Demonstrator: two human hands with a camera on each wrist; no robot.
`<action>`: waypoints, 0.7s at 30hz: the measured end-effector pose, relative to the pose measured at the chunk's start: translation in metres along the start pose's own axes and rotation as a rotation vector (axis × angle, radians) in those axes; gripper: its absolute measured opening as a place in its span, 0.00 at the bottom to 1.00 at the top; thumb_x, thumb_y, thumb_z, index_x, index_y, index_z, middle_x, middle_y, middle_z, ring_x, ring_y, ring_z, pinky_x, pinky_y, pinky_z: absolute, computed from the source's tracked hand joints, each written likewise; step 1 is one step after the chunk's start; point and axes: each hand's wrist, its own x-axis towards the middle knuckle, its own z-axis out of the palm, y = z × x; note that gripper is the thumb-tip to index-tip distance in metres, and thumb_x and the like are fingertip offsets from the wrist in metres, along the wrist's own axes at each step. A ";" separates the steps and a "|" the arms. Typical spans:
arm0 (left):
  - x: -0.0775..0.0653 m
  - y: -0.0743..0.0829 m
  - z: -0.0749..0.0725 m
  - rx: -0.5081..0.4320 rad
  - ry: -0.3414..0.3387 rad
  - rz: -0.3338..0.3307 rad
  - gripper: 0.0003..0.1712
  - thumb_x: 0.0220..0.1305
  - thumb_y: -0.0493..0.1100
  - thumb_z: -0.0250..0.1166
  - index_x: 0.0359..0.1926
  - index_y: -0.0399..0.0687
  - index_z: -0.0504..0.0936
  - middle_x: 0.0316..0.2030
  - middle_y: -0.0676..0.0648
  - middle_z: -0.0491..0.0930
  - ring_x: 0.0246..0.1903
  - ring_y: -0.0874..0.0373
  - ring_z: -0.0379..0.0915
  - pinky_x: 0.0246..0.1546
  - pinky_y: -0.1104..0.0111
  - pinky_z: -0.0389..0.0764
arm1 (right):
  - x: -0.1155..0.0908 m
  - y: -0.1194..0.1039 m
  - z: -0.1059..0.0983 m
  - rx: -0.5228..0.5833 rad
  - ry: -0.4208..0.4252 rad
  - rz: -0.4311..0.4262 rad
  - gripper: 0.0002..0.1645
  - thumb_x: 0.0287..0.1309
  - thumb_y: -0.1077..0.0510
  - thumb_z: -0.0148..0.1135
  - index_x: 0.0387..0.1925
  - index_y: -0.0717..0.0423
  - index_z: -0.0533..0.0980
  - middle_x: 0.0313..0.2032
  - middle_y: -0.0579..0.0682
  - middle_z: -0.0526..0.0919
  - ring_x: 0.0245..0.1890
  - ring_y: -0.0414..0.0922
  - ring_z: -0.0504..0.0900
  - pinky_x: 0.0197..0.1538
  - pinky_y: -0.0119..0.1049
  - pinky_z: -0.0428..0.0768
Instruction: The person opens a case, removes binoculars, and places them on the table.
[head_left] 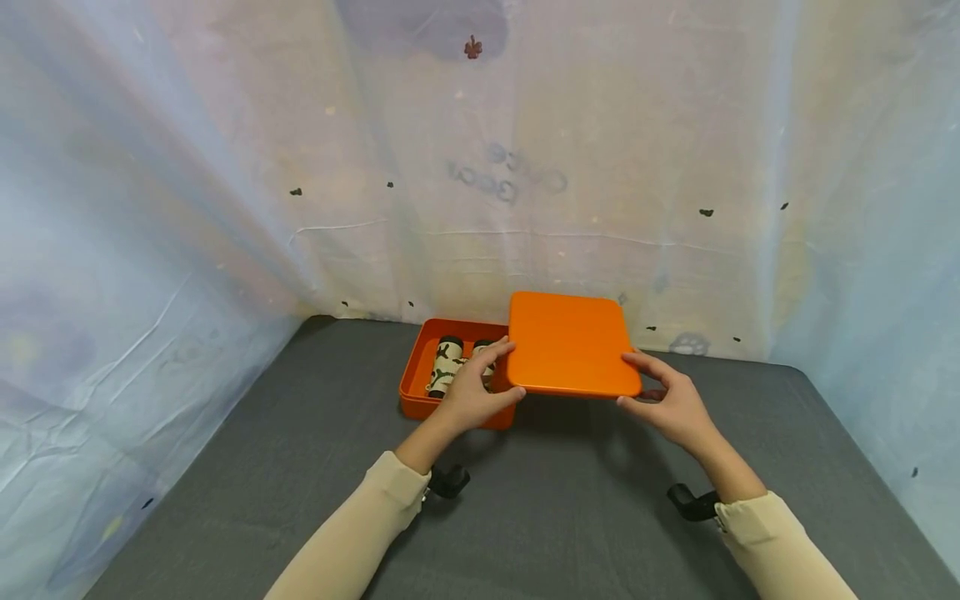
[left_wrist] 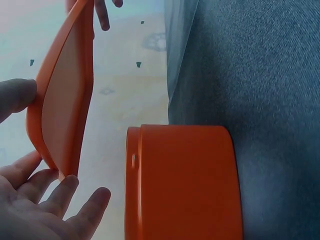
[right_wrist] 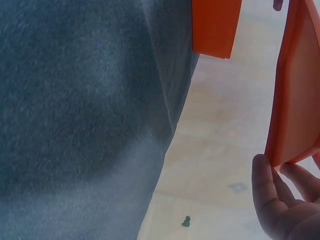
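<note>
Both hands hold an orange lid in the air, one at each side. The left hand grips its left edge, thumb on the near side and fingers along the far side. At the opposite edge, the right hand pinches the lid near its front corner. Behind the left hand an orange box stands on the table, its top uncovered. Inside it lie camouflage-patterned binoculars, partly covered by the left hand. The left wrist view shows the lid's pale underside, well clear of the box wall.
A dark grey cloth covers the table. A pale patterned curtain hangs along the back edge and both sides. Black wrist mounts sit below the cuffs of cream sleeves.
</note>
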 end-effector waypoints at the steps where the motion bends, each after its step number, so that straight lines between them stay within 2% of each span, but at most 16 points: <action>1: 0.000 0.001 0.001 0.005 -0.004 -0.005 0.38 0.47 0.52 0.67 0.60 0.56 0.64 0.64 0.57 0.57 0.59 0.56 0.59 0.49 0.55 0.71 | 0.000 0.001 -0.001 -0.005 0.001 -0.002 0.37 0.43 0.60 0.66 0.58 0.58 0.65 0.60 0.60 0.63 0.51 0.52 0.69 0.39 0.36 0.78; 3: 0.000 0.002 0.002 0.013 -0.010 -0.012 0.38 0.47 0.52 0.67 0.60 0.57 0.64 0.64 0.57 0.56 0.60 0.57 0.58 0.50 0.55 0.71 | 0.000 0.007 -0.002 -0.019 0.002 -0.007 0.37 0.43 0.58 0.66 0.58 0.57 0.64 0.60 0.59 0.63 0.52 0.51 0.69 0.39 0.37 0.78; 9: 0.003 0.003 0.008 0.010 -0.023 -0.019 0.38 0.47 0.51 0.66 0.61 0.56 0.63 0.64 0.56 0.55 0.61 0.58 0.55 0.51 0.55 0.70 | -0.002 0.024 -0.004 -0.048 0.013 -0.003 0.37 0.43 0.53 0.66 0.58 0.50 0.65 0.60 0.54 0.65 0.49 0.45 0.70 0.35 0.29 0.78; 16: 0.006 0.004 0.015 -0.015 -0.022 0.000 0.38 0.47 0.50 0.66 0.61 0.54 0.63 0.65 0.53 0.55 0.60 0.58 0.58 0.51 0.58 0.71 | -0.006 0.027 -0.010 -0.076 0.019 0.011 0.37 0.43 0.51 0.66 0.58 0.49 0.65 0.60 0.51 0.64 0.47 0.33 0.68 0.33 0.27 0.77; 21: 0.008 0.004 0.023 -0.008 -0.017 0.001 0.37 0.47 0.50 0.66 0.60 0.56 0.64 0.64 0.55 0.55 0.61 0.59 0.57 0.53 0.60 0.69 | -0.008 0.031 -0.014 -0.084 0.018 0.012 0.37 0.43 0.51 0.66 0.58 0.49 0.65 0.59 0.51 0.65 0.46 0.27 0.67 0.34 0.27 0.77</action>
